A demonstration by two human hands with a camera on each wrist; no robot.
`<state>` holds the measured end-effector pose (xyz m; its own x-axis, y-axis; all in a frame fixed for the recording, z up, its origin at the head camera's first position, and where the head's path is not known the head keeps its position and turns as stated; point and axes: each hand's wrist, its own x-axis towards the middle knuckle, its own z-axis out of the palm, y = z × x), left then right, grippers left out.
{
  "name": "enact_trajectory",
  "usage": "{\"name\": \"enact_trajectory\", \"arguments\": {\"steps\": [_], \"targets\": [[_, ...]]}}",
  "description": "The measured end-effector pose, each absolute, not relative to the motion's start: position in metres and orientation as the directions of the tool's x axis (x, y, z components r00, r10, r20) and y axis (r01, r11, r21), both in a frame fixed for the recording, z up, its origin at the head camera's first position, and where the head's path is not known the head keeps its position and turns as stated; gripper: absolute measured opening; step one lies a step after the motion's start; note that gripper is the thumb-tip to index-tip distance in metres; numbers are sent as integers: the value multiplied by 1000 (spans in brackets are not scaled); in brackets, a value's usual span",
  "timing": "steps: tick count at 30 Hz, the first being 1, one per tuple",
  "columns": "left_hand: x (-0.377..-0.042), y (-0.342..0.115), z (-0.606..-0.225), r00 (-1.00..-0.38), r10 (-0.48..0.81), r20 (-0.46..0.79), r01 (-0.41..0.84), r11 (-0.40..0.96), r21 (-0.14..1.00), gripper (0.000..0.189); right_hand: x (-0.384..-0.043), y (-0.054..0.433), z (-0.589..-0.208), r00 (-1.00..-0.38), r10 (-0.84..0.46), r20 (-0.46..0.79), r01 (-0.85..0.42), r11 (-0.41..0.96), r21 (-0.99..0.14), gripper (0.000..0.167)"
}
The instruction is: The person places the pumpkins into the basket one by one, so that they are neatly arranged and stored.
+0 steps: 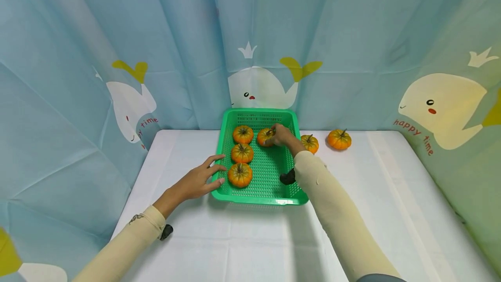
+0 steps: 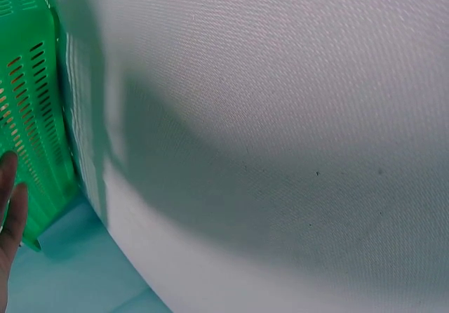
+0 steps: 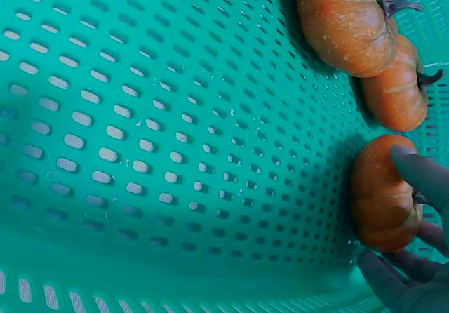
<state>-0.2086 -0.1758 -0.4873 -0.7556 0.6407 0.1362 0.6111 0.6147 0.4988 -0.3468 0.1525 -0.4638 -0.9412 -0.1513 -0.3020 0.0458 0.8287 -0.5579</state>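
Observation:
A green plastic basket (image 1: 270,182) stands on the table, with a column of small orange pumpkins along its left side: a back one (image 1: 243,134), a middle one (image 1: 242,153) and a front one (image 1: 240,175). Inside it, at the back, my right hand (image 1: 282,136) grips another pumpkin (image 1: 263,137). The right wrist view shows thumb and fingers around this pumpkin (image 3: 380,194), which sits at the basket's floor. My left hand (image 1: 198,179) is at the basket's left rim, its fingers spread and holding nothing; only fingertips show in the left wrist view.
Two more pumpkins lie on the white table right of the basket: one (image 1: 309,143) close to its wall, partly behind my right arm, the other (image 1: 339,139) farther right. A blue curtain (image 1: 352,34) with whale prints hangs behind the table and along both sides.

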Motion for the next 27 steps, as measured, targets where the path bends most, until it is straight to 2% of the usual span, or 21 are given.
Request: {"name": "enact_trajectory", "arguments": {"steps": [6, 14, 27], "targets": [[-208, -175, -487, -753, 641, 148, 619, 613, 492, 42, -347, 154, -465, -942, -169, -290, 29, 820, -571, 73], [-208, -175, -487, -758, 638, 138, 611, 619, 494, 42, -347, 156, -458, -950, -192, -244, -10, 803, -595, 83], [-207, -175, -487, -765, 631, 128, 598, 622, 505, 41, -339, 177, -420, -946, -283, -156, -82, 677, -732, 85]]}}
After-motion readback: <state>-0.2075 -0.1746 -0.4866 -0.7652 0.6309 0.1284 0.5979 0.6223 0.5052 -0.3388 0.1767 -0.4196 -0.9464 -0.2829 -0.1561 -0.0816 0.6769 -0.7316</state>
